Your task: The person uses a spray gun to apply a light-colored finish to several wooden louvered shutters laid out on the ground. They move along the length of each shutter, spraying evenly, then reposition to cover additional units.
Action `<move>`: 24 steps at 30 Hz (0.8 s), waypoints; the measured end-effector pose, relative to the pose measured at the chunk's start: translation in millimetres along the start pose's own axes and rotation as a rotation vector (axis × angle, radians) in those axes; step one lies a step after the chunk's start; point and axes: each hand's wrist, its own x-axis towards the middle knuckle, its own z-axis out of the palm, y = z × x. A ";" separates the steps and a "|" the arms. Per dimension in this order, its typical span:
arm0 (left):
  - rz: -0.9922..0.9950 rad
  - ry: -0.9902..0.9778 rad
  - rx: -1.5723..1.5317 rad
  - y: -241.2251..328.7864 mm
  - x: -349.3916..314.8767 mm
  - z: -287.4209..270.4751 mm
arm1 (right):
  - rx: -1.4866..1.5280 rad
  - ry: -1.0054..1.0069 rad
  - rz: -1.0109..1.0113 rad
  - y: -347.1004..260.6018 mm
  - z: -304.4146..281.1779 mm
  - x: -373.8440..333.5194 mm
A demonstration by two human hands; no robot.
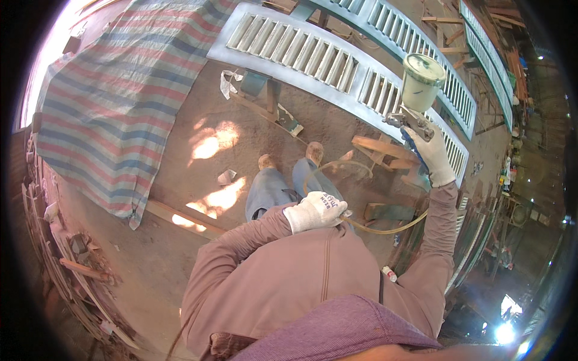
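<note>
In a white work glove, my right hand (432, 150) is wrapped round the grip of a spray gun (410, 122), held out at the right. On top of the gun sits a pale, paint-smeared cup (423, 79). Behind it lies a long louvered shutter panel (289, 51) with a pale blue-white frame, partly covered by the gun and cup. My gloved left hand (316, 212) is closed in front of my belly around a yellowish air hose (385, 231), which loops toward my right arm.
More louvered panels (415, 45) lie farther back on wooden supports. A wooden trestle (385, 150) stands below the near panel. At the left hangs a striped tarp (114, 102) in red, blue and grey. Sunlit patches mark the dirt floor (180, 174), and stacked timber (78, 289) lines the lower left.
</note>
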 end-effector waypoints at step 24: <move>-0.453 0.146 -0.054 -18.7 142.4 7.0 | -0.009 -0.429 -0.182 -5.8 -65.7 105.1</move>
